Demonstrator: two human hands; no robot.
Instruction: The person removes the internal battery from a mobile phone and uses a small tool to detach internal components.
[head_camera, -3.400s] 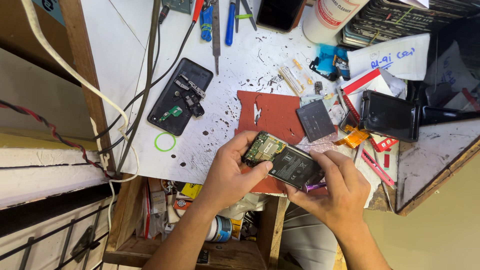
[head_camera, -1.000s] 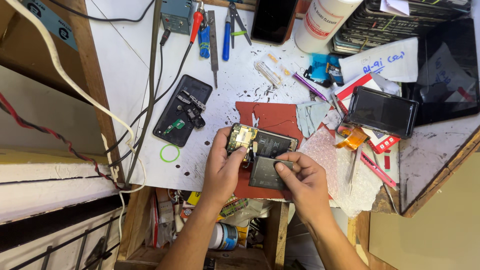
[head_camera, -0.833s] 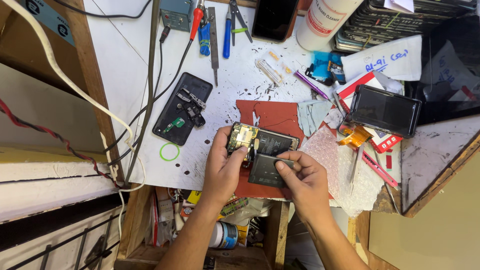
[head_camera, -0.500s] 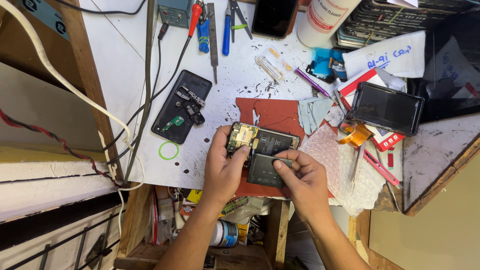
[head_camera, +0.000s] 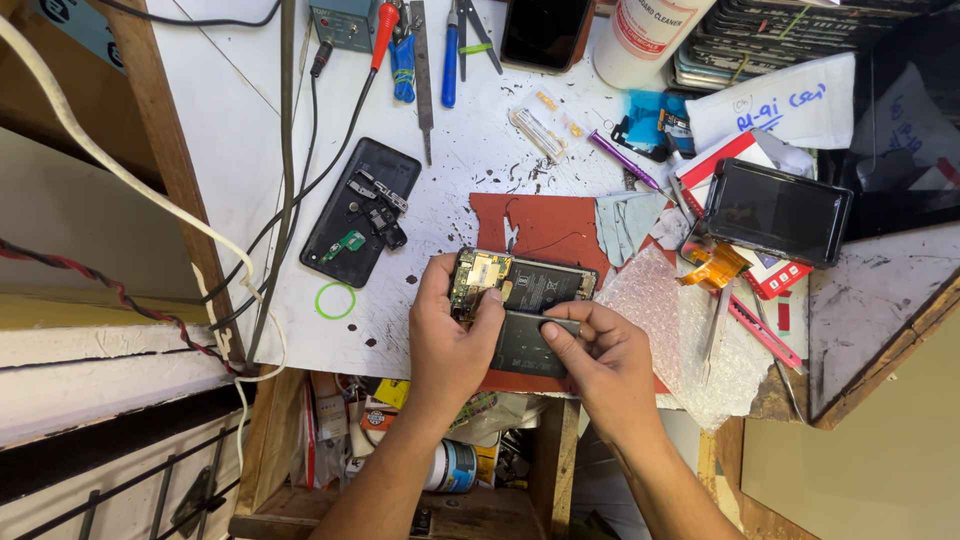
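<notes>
An opened smartphone with its circuit board and black battery exposed lies over a red mat near the bench's front edge. My left hand grips the phone's left end, thumb on the board. Against the phone's near edge my right hand pinches a dark flat panel between thumb and fingers.
A black phone back cover with loose parts lies to the left, a green ring beside it. A dark screen unit and bubble wrap sit to the right. Screwdrivers and tweezers, a white bottle and cables line the back.
Both hands with the phone have shifted from right of the mat to over its front. In the last second they barely move; the right fingers stay pinched on the dark panel.
</notes>
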